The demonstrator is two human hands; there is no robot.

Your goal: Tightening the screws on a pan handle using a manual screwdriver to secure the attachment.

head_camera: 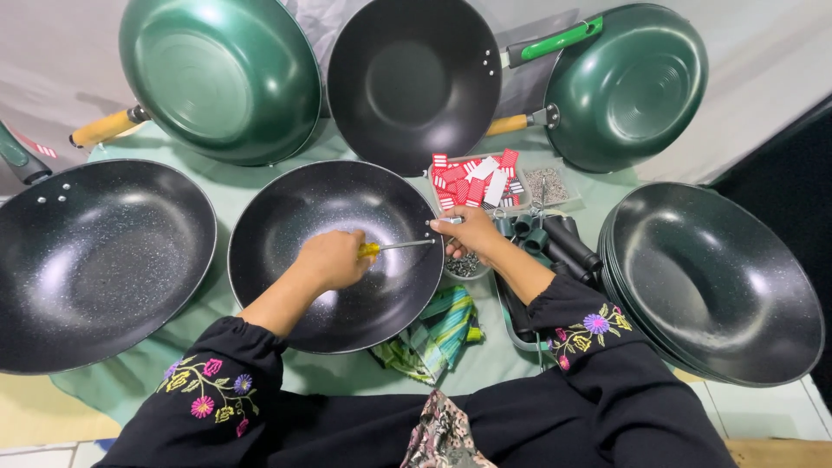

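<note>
A black speckled wok (303,217) without a handle lies in front of me on a green cloth. My left hand (334,258) is inside it, gripping a screwdriver (394,247) with a yellow handle, its shaft pointing right toward the wok's rim. My right hand (472,232) is at that right rim, fingers pinched on a small metal fitting where the screwdriver tip meets it. Black handles (563,243) lie in a tray just right of this hand.
A second black wok (95,260) lies left, a stack of black woks (719,286) right. Two green pans (217,78) (628,87) and a black wok (412,82) lean at the back. A tray of red-and-white packets (477,180) and screws (546,184) sits behind; a striped cloth (438,334) lies in front.
</note>
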